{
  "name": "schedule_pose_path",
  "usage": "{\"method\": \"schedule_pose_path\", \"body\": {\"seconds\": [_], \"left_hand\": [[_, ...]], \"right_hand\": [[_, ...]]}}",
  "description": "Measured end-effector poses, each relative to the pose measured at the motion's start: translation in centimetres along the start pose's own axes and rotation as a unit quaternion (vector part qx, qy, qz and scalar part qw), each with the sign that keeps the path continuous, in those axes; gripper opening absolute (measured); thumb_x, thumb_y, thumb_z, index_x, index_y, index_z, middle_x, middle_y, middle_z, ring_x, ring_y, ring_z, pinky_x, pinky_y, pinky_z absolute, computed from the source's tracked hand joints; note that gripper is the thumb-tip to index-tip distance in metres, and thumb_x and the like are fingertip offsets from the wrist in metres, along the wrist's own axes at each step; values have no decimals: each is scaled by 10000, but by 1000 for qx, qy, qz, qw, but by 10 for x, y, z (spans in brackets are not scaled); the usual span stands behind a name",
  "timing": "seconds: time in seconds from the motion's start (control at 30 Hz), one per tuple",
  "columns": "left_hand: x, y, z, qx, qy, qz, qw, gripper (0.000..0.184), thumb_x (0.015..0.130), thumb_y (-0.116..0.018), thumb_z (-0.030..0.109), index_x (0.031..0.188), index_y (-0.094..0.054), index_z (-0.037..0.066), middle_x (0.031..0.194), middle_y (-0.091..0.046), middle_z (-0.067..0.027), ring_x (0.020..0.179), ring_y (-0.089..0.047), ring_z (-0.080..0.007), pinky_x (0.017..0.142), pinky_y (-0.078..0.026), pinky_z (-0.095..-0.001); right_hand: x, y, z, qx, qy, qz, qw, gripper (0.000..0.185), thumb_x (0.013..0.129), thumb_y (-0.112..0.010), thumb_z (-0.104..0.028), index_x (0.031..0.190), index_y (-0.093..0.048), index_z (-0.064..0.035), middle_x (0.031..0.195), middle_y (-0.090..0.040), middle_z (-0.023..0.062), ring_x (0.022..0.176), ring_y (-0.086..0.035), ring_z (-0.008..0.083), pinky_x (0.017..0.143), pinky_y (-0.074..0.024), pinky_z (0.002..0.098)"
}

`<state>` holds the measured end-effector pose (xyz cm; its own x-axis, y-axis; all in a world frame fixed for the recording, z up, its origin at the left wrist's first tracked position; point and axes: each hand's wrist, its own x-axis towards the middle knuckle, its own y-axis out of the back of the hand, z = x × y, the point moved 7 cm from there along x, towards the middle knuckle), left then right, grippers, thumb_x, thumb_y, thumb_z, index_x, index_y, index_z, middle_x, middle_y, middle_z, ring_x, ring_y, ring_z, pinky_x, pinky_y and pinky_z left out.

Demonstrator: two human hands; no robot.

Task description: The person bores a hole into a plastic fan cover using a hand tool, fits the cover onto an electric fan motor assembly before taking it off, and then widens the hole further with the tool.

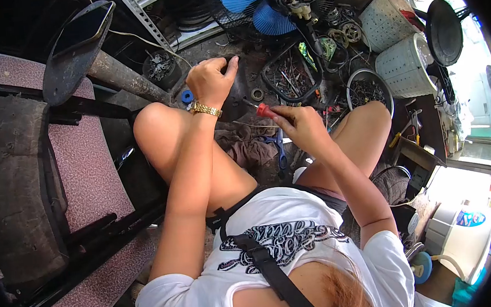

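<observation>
My left hand (211, 80), with a gold watch (206, 109) at its wrist, is above the floor between my knees. Its fingers bend down out of sight; what they hold, if anything, is hidden, and a dark surface lies just beyond. My right hand (304, 127) grips a red-handled screwdriver (264, 111), its short shaft pointing up and left toward the left hand, apart from it. Below the hands lie blue-handled scissors (280, 149) and a crumpled brown cloth (250, 144). A tape roll (257, 94) and a small blue ring-shaped roll (187, 96) are near the left hand.
A blue-bladed fan (275, 18) stands ahead. A tray of loose hardware (292, 75), a round metal bowl (369, 86) and white perforated baskets (403, 67) are to the right. At left, a phone (83, 29) rests on a post-mounted plate beside a bench (82, 160).
</observation>
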<state>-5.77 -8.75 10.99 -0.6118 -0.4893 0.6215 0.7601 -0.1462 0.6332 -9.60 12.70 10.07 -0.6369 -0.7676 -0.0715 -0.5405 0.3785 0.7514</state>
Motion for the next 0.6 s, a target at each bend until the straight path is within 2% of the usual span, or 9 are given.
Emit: {"method": "schedule_pose_path", "body": {"seconds": [0.03, 0.1, 0.23, 0.3, 0.5, 0.6], "left_hand": [[0, 0, -1, 0, 0, 0, 1000, 430, 805, -704, 378, 555, -569, 55, 586, -568, -111, 564, -568, -324, 494, -390, -415], [1, 0, 0, 10, -16, 4, 1000, 434, 809, -701, 379, 554, -564, 55, 590, -570, -112, 562, -566, -325, 494, -389, -416], [0, 1, 0, -4, -20, 13, 1000, 437, 810, -701, 378, 553, -557, 55, 594, -569, -115, 564, -566, -327, 495, -389, -419], [-1, -2, -1, 10, -3, -5, 1000, 430, 806, -706, 377, 556, -563, 57, 602, -573, -121, 572, -571, -331, 496, -388, -418], [0, -2, -4, -3, 7, -5, 1000, 435, 801, -710, 385, 556, -564, 57, 601, -570, -121, 571, -570, -330, 490, -385, -413], [1, -1, -3, -3, 3, 3, 1000, 438, 801, -710, 382, 551, -557, 56, 591, -561, -120, 565, -566, -330, 488, -383, -411]], "right_hand": [[1, 0, -2, 0, 0, 0, 1000, 275, 884, -643, -208, 1126, -695, -86, 752, -644, 208, 597, -624, 314, 577, -468, 366], [2, -2, -3, -10, -32, -19, 999, 278, 886, -629, -292, 1114, -707, -155, 805, -676, 183, 751, -654, 375, 677, -513, 450], [3, -3, -2, -2, -44, -16, 999, 278, 885, -628, -295, 1113, -708, -157, 804, -676, 185, 759, -656, 376, 677, -515, 454], [5, -6, 0, -14, -21, 4, 1000, 268, 881, -641, -241, 1115, -706, -126, 717, -648, 181, 621, -633, 323, 580, -473, 387], [9, -2, -7, -79, 31, 39, 996, 267, 865, -642, -230, 1119, -706, -175, 810, -676, 163, 704, -652, 343, 624, -505, 407], [9, -3, -9, -76, 59, 63, 993, 270, 864, -641, -235, 1120, -704, -176, 799, -676, 163, 695, -651, 340, 623, -502, 408]]}}
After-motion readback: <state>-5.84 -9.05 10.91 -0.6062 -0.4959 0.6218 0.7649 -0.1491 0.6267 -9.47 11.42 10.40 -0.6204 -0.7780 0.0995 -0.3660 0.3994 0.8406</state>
